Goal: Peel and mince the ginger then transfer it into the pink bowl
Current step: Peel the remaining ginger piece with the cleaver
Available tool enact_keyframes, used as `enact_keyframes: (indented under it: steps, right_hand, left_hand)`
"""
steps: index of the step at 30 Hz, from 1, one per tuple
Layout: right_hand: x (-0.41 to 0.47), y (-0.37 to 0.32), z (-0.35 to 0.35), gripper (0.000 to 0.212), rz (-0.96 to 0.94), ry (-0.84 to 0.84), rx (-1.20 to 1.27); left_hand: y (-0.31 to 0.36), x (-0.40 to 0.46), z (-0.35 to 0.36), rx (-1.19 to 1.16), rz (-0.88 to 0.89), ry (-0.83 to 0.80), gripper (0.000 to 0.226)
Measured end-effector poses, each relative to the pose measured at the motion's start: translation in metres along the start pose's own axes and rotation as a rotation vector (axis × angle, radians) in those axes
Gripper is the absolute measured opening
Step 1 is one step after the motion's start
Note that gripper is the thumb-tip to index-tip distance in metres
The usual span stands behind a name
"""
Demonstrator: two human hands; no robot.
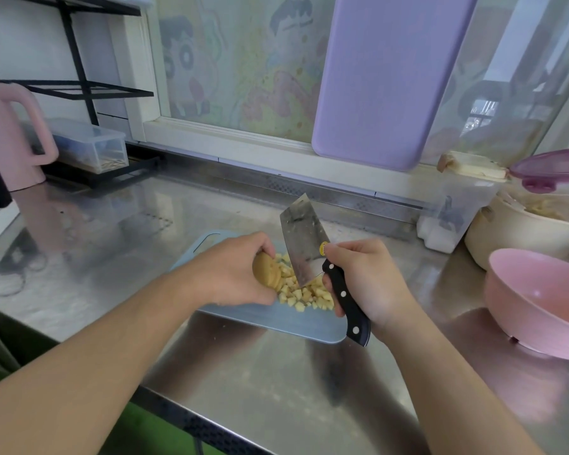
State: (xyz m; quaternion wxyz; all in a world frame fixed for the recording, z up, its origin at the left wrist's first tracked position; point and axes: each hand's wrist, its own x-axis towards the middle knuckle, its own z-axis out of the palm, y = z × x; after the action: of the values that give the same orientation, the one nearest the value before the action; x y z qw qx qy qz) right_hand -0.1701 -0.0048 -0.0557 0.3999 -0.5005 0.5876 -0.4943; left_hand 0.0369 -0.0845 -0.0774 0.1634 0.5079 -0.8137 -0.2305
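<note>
- A person's left hand (234,270) curls round a piece of ginger (266,270), fingers on top and thumb beneath, holding its fanned slices together above a pale blue cutting board (276,320).
- The right hand (365,280) grips the black riveted handle of a cleaver (304,244), fingers wrapped tight; the blade stands tilted, tip pointing away from the person, its lower edge down among the diced ginger (301,292).
- The blade lies just right of the held ginger, nearly touching it.
- Small yellow cubes of diced ginger are heaped on the board between the two hands, some hidden behind the blade.
- A round yellow sticker (323,247) sits on the blade beside the right thumb; its writing is too small to read.
- The board lies flat on a stainless steel counter (260,382), its far end with a handle slot partly hidden by the left hand.
- The pink bowl (536,307) stands on the counter well to the right of the board, apart from both hands, with nothing visible inside it.
- Behind the bowl is a cream pot (519,238) with a purple lid (552,167) propped above it.
- A lilac board (388,80) leans against the window, whose glass carries faded cartoon figures.
- A pink kettle (10,133) and a clear lidded box (89,146) stand at the far left, beneath a black wire rack.
</note>
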Motion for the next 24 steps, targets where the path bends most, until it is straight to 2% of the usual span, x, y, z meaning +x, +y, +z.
enact_keyframes:
  steps: [3,9,18,24]
  right_hand:
    - [-0.001,0.000,0.000,0.047,0.003,0.005,-0.014]
    - [-0.001,-0.001,0.001,0.043,0.006,-0.001,-0.018]
    - [-0.007,-0.004,0.004,0.046,0.001,-0.018,-0.029]
    - [-0.012,-0.004,0.015,0.049,-0.007,-0.051,-0.094]
  left_hand:
    - [-0.007,-0.003,0.000,-0.062,0.025,0.034,0.057]
    - [-0.020,-0.016,-0.002,-0.133,0.091,0.108,0.047]
    - [-0.046,-0.033,-0.006,-0.120,0.051,0.204,0.052]
    - [-0.055,-0.048,-0.006,-0.144,0.020,0.241,0.043]
